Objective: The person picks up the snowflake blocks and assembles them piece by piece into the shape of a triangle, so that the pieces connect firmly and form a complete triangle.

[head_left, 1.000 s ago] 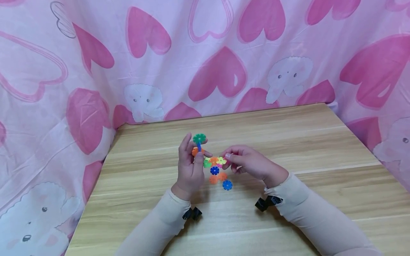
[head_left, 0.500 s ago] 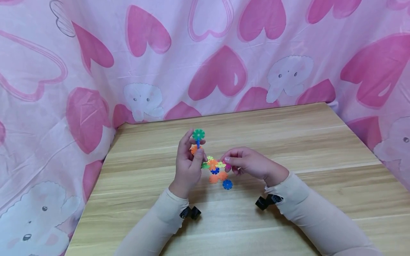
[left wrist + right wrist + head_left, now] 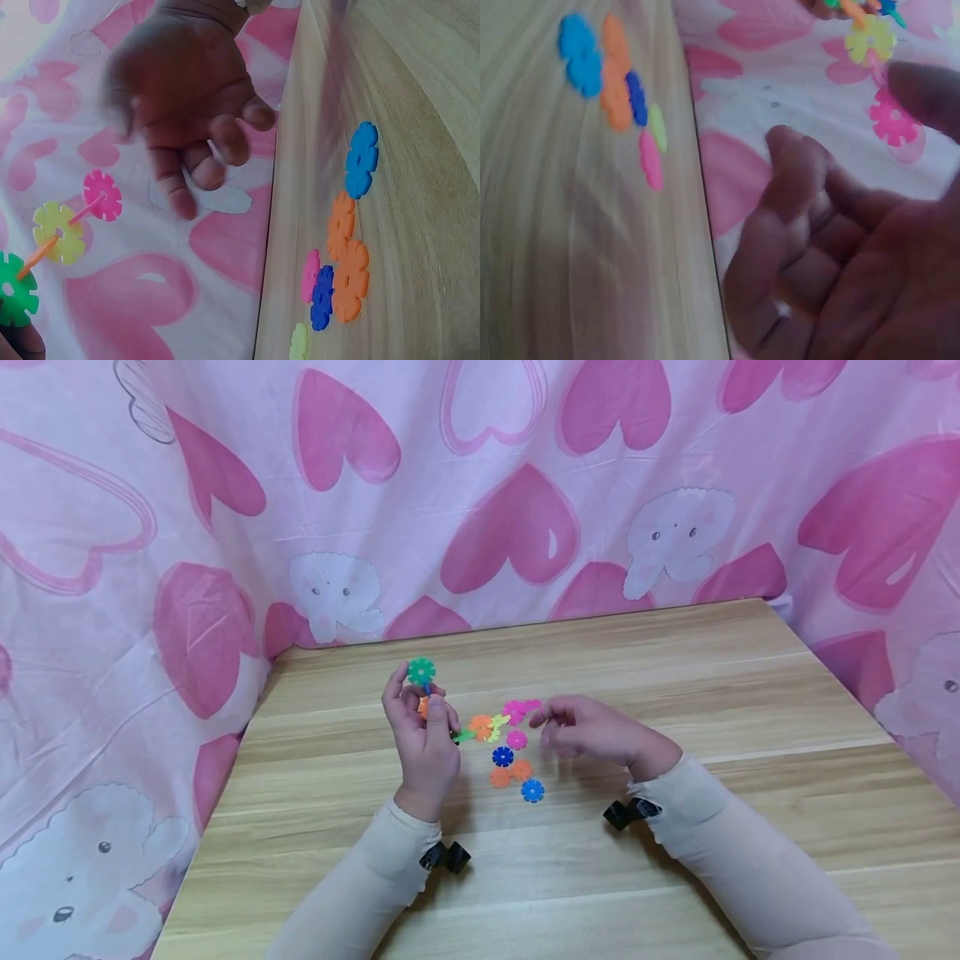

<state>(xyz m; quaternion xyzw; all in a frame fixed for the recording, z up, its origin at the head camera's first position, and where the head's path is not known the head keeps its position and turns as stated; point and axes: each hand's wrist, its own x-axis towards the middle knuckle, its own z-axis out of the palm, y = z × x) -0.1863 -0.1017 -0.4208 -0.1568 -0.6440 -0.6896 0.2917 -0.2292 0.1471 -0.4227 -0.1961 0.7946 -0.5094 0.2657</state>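
Observation:
My left hand pinches a chain of interlocking snowflake discs between thumb and fingers. A green disc tops the chain, and a blue and an orange one follow by the fingers. From the hand the chain runs right through green, an orange disc, a yellow disc and pink at the far end. My right hand is just right of that pink end, holding nothing. In the right wrist view its fingers are loosely bent, with the thumb apart and overlapping the chain's pink part.
Loose discs lie on the wooden table below the chain: a pink disc, a dark blue disc, two orange discs, a light blue disc and a yellow disc. A heart-patterned pink curtain surrounds the table.
My right hand has let go of the pink end and drawn slightly away. My left hand has moved left with the chain, uncovering the loose pink disc on the table.

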